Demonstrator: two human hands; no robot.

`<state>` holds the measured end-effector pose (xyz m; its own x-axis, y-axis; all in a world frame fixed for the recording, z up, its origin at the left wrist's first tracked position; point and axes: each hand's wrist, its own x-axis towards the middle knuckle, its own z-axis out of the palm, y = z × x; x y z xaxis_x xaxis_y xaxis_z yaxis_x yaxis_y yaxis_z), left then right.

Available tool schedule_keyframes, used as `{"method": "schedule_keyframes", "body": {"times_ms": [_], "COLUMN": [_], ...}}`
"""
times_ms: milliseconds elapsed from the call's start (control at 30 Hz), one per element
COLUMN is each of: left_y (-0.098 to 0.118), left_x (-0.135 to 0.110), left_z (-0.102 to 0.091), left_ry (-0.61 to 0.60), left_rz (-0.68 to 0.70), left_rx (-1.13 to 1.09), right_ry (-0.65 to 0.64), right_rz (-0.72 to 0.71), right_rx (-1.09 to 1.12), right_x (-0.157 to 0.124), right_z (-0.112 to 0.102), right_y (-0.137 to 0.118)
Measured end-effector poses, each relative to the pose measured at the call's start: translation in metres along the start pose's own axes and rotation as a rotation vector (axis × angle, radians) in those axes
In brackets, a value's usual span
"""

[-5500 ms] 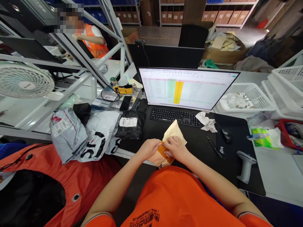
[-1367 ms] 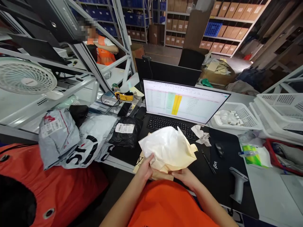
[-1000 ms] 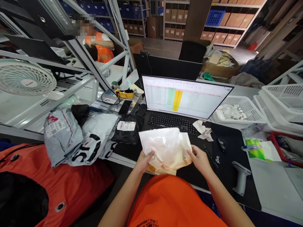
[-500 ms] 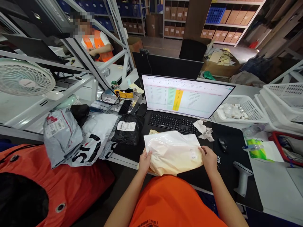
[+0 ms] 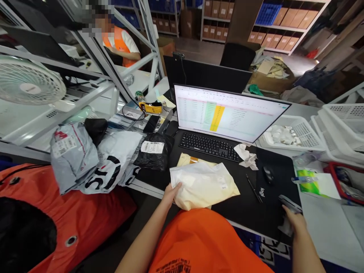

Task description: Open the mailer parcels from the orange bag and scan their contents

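Note:
My left hand (image 5: pixel 171 193) pinches the left edge of a whitish plastic mailing bag (image 5: pixel 201 184) with a small barcode label near its right side. Under the bag's far edge lies a yellowish padded envelope (image 5: pixel 184 159) with brown tape, partly covered. Off to the right, my right hand (image 5: pixel 295 222) is closed around a grey barcode scanner (image 5: pixel 290 204) on the black desk mat; its fingers are partly hidden. A black pen (image 5: pixel 254 187) rests on the mat between the bag and the computer mouse (image 5: pixel 267 174).
Behind the bag stand a keyboard (image 5: pixel 209 146) and a lit monitor (image 5: pixel 227 117). Wrapped parcels (image 5: pixel 75 155) and a black parcel (image 5: pixel 153 153) crowd the left. White baskets (image 5: pixel 309 140) and crumpled tissue (image 5: pixel 247 156) are on the right. A person in an orange vest (image 5: pixel 122 41) sits beyond the frame.
My right hand has let go of the bag's right edge and moved right onto the barcode scanner. The bag has come down slightly left, uncovering the pen and more of the padded envelope.

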<state>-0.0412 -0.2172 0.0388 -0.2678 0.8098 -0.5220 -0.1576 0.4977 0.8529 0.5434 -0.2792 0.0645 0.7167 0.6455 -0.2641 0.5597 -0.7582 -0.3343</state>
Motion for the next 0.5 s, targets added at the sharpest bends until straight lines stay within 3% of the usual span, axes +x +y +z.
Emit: {"method": "schedule_keyframes", "body": {"times_ms": [100,200,333,433,500], "left_y": [0.003,0.010,0.021,0.026,0.027], "left_x": [0.002,-0.003,-0.018,-0.027,-0.030], "left_z": [0.006,0.008,0.013,0.018,0.021], "left_ry": [0.058,0.128,0.147,0.143,0.143], "left_rz": [0.043,0.120,0.202,0.240,0.260], "left_rx": [0.064,0.135,0.172,0.173,0.174], "right_ry": [-0.239,-0.400,-0.563,-0.816,-0.897], "right_rz": [0.198,0.255,0.143,-0.051,-0.106], "right_rx": [0.150,0.292,0.411,0.379,0.351], "right_x": [0.003,-0.012,-0.068,-0.118,-0.141], "right_z": [-0.008,-0.018,-0.019,-0.005,0.007], "right_y": [-0.013,-0.039,-0.091,-0.134,-0.156]}}
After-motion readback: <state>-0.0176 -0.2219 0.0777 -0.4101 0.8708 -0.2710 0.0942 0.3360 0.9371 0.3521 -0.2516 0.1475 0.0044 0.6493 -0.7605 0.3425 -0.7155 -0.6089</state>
